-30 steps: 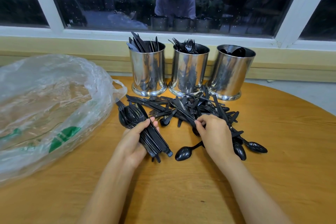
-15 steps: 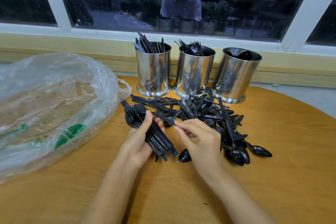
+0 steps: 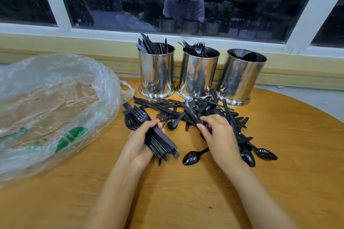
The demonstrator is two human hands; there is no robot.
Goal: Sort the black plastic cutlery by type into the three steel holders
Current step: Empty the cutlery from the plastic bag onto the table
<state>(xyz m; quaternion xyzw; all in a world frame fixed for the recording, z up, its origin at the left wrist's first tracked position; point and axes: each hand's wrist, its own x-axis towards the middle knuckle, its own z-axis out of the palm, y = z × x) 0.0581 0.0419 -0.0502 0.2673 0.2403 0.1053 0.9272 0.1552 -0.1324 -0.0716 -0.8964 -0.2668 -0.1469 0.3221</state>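
Three steel holders stand at the table's back: the left holder (image 3: pixel 156 72) has knives, the middle holder (image 3: pixel 198 74) has forks, the right holder (image 3: pixel 240 78) has spoons. A pile of black cutlery (image 3: pixel 214 113) lies in front of them. My left hand (image 3: pixel 138 145) grips a bundle of black cutlery (image 3: pixel 160 143), forks and a spoon bowl showing at its far end. My right hand (image 3: pixel 217 135) reaches into the pile, fingertips pinching a knife (image 3: pixel 191 113). A loose spoon (image 3: pixel 192 157) lies between my hands.
A crumpled clear plastic bag (image 3: pixel 52 102) covers the table's left side. The round wooden table (image 3: pixel 186 201) shows bare wood near me. More spoons (image 3: pixel 260 154) lie at the pile's right edge. A window sill and dark window run behind the holders.
My right hand went over to the bundle in my left hand, then returned to the pile and took hold of a knife. The left hand stayed with its bundle.
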